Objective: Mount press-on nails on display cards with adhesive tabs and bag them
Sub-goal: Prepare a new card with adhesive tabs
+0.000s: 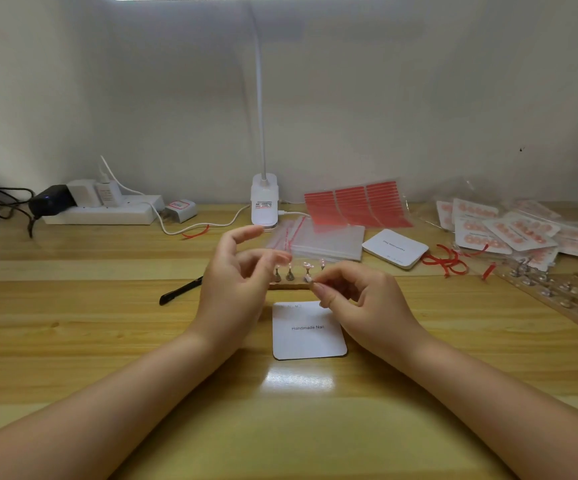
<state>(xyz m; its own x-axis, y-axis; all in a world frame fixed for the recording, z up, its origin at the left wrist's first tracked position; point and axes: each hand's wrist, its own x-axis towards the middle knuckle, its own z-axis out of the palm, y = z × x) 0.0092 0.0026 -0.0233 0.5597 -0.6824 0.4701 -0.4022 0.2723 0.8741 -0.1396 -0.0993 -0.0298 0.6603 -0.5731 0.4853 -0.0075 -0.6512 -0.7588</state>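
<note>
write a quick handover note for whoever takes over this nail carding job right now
Left hand: open, fingers spread, holding nothing, raised by the small wooden stand.
Right hand: pinches a small piece at its fingertips, too small to identify.
Blank display card lies on the table before the stand; no nails on it yet.
Nails sit on the stand's pegs.
Zip bags, red adhesive sheets and spare cards lie behind.
Done: bagged cards piled far right.
Left: mount this set, bag it.

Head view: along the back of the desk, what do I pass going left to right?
Black adapter → white power strip → clip lamp base → red adhesive tab sheets → stack of blank cards → pile of bagged nail cards.
</note>
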